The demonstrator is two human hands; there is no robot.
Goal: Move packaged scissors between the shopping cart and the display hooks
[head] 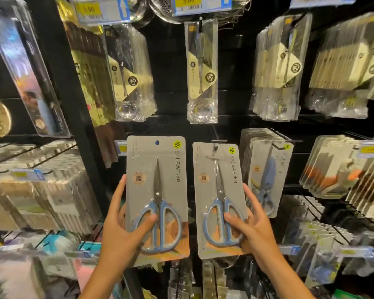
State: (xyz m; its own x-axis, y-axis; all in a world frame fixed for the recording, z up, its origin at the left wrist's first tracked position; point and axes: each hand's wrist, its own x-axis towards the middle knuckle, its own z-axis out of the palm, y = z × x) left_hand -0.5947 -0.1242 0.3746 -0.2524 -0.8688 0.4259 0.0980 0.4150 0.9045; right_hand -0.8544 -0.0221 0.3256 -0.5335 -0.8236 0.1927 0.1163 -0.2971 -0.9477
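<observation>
Left hand (pixel 125 231): clamped on the lower left edge of the left scissors pack (pixel 157 198), thumb pressed over the blue handle loops, fingers behind the card.
Right hand (pixel 252 227): clamped on the lower right edge of the right scissors pack (pixel 219 200), thumb across the handles, fingers wrapped behind.
Packs: side by side, held up in front of the black display panel (pixel 173 67), upright, blades pointing up, handles down.
Long axis: near vertical on both, right pack tilted slightly.
Hang holes: at the top of each card, well above the gripping fingers; blue shows through the left hole, dark through the right.
Display hooks: one loaded scissors hook (pixel 276 145) just right of the right pack, carrying a row of hung scissors (pixel 266 173).
Nearer hand: right, judged from its place beside that hook.
Key relation: hole must meet hook tip, so likely push away and slightly rightward.
Shopping cart: not in view.
</observation>
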